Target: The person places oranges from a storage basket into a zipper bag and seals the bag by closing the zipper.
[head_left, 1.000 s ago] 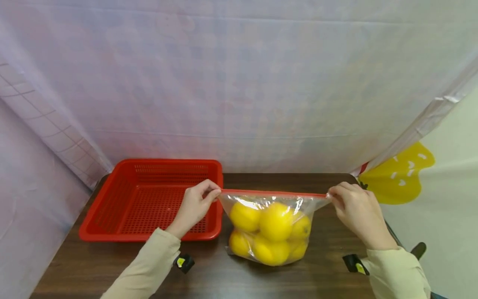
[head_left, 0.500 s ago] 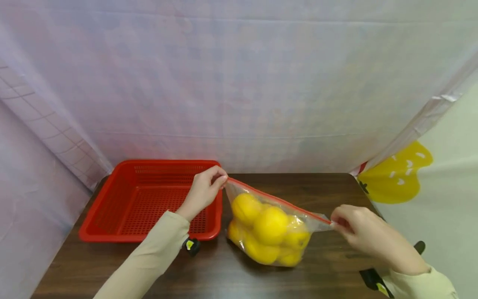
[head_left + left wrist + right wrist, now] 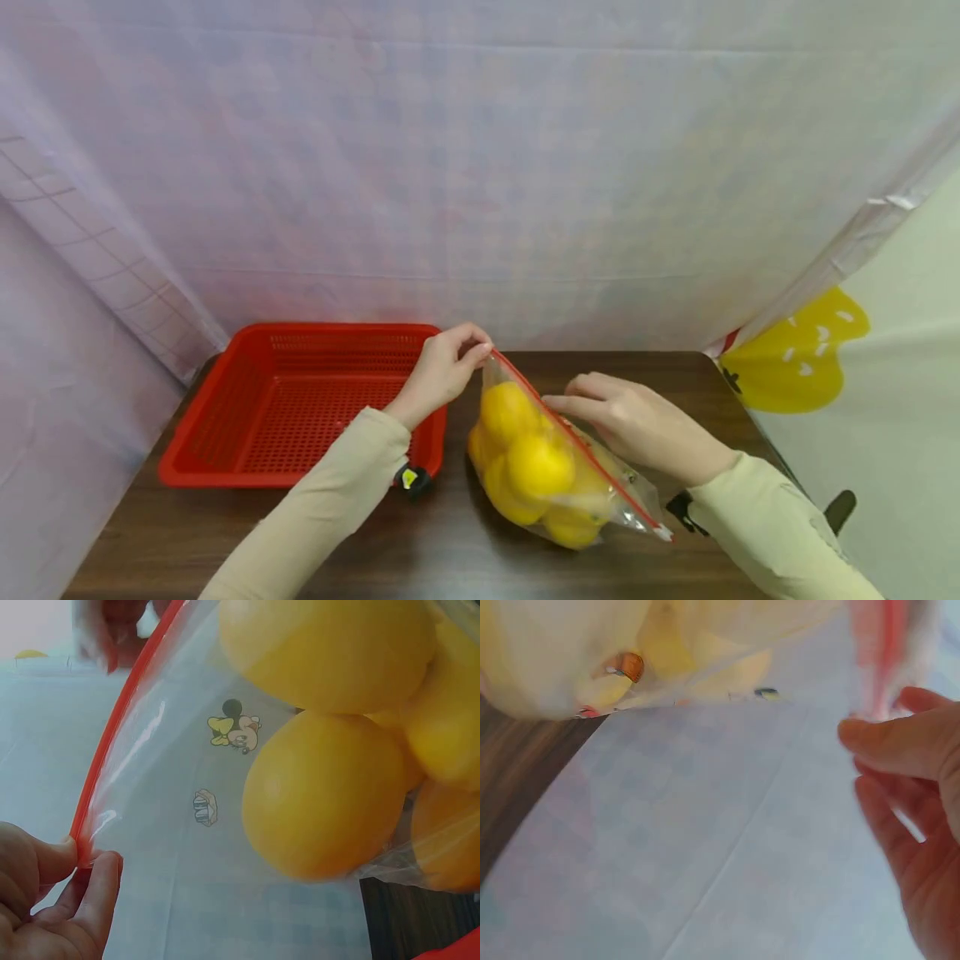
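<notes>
A clear zip-top bag (image 3: 157,787) with a red zip strip (image 3: 611,481) is packed with several round yellow fruits (image 3: 540,467). Cartoon prints show on its film in the left wrist view. My left hand (image 3: 447,365) pinches the strip's upper left end between thumb and fingers, keeping that corner raised. Partway along the strip, close to the left hand, is my right hand (image 3: 633,421); in the right wrist view its thumb and forefinger pinch the red strip. The strip's other end slants down to the right, free of both hands. The bag's bottom is low over the table.
A red plastic basket (image 3: 300,483) with slotted walls stands on the dark wooden table (image 3: 442,567), left of the bag and beneath my left forearm. Pale curtains (image 3: 480,167) hang behind and beside the table. A yellow shape (image 3: 795,358) shows on the right curtain.
My right hand has let go of the strip's right end and moved left along it, near the left hand. The left hand has risen and shifted right; the strip now slopes steeply.
</notes>
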The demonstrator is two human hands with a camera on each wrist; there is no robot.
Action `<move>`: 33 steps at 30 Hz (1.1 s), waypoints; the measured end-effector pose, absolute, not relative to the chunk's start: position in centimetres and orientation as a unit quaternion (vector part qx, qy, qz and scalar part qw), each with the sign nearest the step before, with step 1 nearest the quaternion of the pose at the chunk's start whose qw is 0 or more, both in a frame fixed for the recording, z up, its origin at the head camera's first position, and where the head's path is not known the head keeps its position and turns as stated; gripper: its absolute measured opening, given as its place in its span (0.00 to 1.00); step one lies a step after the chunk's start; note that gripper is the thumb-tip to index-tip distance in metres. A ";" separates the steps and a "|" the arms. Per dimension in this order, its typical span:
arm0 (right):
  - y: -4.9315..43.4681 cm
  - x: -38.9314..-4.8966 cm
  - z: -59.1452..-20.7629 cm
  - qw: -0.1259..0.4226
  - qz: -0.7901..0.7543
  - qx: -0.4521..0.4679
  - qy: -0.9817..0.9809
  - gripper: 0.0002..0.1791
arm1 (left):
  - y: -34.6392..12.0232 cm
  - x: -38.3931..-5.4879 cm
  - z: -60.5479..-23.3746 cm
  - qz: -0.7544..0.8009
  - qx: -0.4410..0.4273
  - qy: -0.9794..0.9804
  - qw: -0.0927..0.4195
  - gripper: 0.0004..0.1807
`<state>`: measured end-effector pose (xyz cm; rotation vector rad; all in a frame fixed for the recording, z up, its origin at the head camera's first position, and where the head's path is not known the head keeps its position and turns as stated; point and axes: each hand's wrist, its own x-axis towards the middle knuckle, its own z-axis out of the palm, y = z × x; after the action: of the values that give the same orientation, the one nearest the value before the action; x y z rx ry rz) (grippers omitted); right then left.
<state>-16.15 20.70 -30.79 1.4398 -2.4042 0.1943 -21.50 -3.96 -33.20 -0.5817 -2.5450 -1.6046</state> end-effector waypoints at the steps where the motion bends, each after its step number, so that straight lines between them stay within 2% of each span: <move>1: 20.1 -16.6 -30.8 0.179 0.052 0.524 -0.831 0.23 | -3.9 -21.5 -33.1 -0.525 -0.190 -0.829 0.037 0.05; 5: 18.0 -17.6 -30.8 0.203 -0.007 0.567 -0.798 0.17 | -3.7 -21.4 -32.9 -0.531 -0.195 -0.824 0.033 0.04; 9: 16.8 -18.1 -30.4 0.209 -0.051 0.578 -0.787 0.07 | -3.5 -21.4 -32.8 -0.507 -0.205 -0.836 0.044 0.05; 12: 16.4 -18.3 -30.0 0.220 -0.099 0.580 -0.778 0.04 | -3.2 -21.2 -32.6 -0.486 -0.208 -0.848 0.043 0.08; 18: 17.1 -18.7 -29.9 0.237 -0.107 0.550 -0.794 0.07 | -2.8 -18.7 -32.0 -0.465 -0.218 -0.858 -0.013 0.20; 23: 18.1 -19.5 -29.5 0.230 -0.081 0.516 -0.821 0.09 | -2.5 -16.6 -31.7 -0.402 -0.283 -0.870 -0.034 0.18; 30: 19.2 -18.6 -29.0 0.231 -0.068 0.492 -0.836 0.09 | -2.3 -14.1 -32.6 -0.321 -0.337 -0.884 -0.047 0.25; 33: 19.7 -17.8 -28.8 0.231 -0.054 0.478 -0.846 0.07 | -2.5 -13.7 -32.7 -0.302 -0.348 -0.887 -0.034 0.20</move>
<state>-17.77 19.69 -28.81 1.3143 -2.3254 -0.1492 -13.73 -2.51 -32.71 -1.1171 -2.8484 -0.9716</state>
